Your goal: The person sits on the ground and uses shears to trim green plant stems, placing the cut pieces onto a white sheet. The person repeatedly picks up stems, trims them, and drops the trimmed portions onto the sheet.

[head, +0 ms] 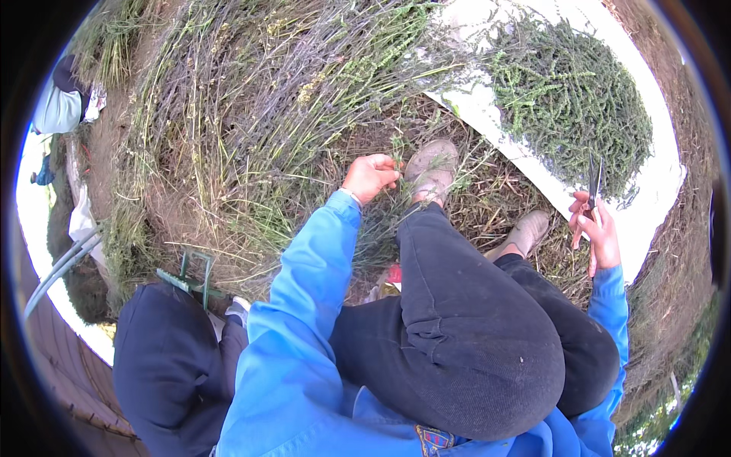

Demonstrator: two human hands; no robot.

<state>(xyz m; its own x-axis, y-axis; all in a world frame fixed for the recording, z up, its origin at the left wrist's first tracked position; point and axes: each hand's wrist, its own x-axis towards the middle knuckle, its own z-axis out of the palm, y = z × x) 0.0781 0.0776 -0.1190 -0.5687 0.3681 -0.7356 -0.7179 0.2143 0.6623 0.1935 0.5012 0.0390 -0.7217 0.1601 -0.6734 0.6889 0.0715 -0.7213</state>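
My left hand (371,178) reaches forward beside my left shoe, thumb and fingers pinched on a thin green plant sprig (397,147). Off to the right, my right hand (599,233) grips a pair of scissors (595,181), blades pointing away from me. Past the blades, a heap of cut green sprigs (571,97) lies on a white sheet (662,165). Long stalks with dry and green tips (257,103) spread over the ground in front of my left hand. More loose stems lie around my shoes (435,165).
Close on my left sits another person in dark trousers (165,354), near a green metal frame (197,274). Farther off at upper left is part of another person (60,105). Something red (394,272) lies partly hidden beside my leg. Grey curved tubes (60,268) stand at far left.
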